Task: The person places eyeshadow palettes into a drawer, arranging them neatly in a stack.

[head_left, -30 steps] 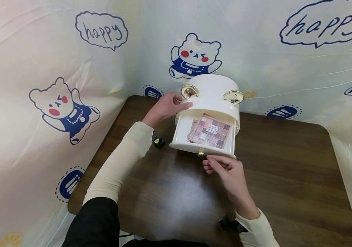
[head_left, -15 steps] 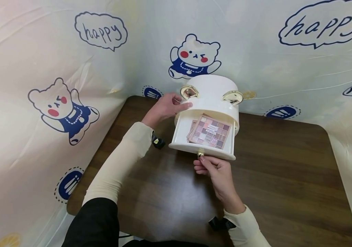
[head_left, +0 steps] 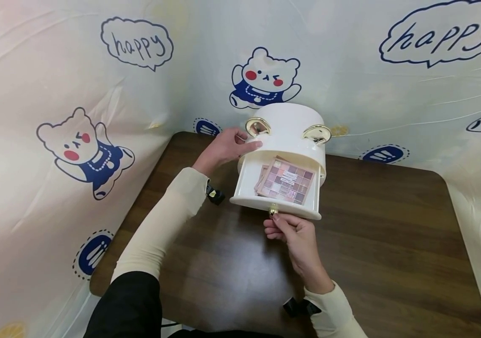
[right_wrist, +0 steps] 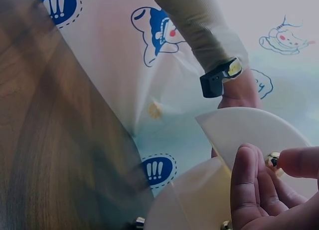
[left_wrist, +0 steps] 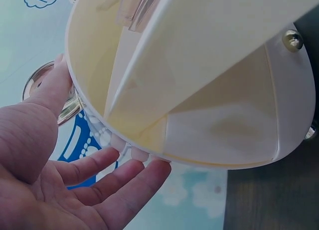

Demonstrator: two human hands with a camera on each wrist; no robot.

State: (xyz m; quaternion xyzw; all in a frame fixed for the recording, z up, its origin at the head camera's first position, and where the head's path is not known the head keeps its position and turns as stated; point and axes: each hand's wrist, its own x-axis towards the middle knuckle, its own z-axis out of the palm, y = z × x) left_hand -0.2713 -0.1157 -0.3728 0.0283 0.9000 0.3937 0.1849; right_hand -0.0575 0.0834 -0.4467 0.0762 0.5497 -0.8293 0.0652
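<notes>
A white rounded storage box (head_left: 288,126) with two gold ear-shaped trims stands near the back of the table. Its upper drawer (head_left: 240,190) is pulled out, and makeup palettes (head_left: 288,180) with pink and mauve squares lie stacked inside. My left hand (head_left: 225,148) rests against the box's left side, thumb over the front; the left wrist view shows its fingers (left_wrist: 132,185) extended, tips at the curved wall. My right hand (head_left: 297,239) pinches the gold drawer knob (head_left: 272,211) between thumb and fingers, as the right wrist view also shows of the knob (right_wrist: 272,161).
Dark wooden table (head_left: 392,234) surrounds the box. A printed curtain (head_left: 341,84) hangs close behind it and along the left. Below the drawer, a lower white section (left_wrist: 224,125) of the box appears in the left wrist view. Small black cameras (head_left: 215,194) sit on both wrists.
My right hand has shifted left from beside the knob and now pinches it. The left hand stays on the box, and the drawer stays out at about the same extent.
</notes>
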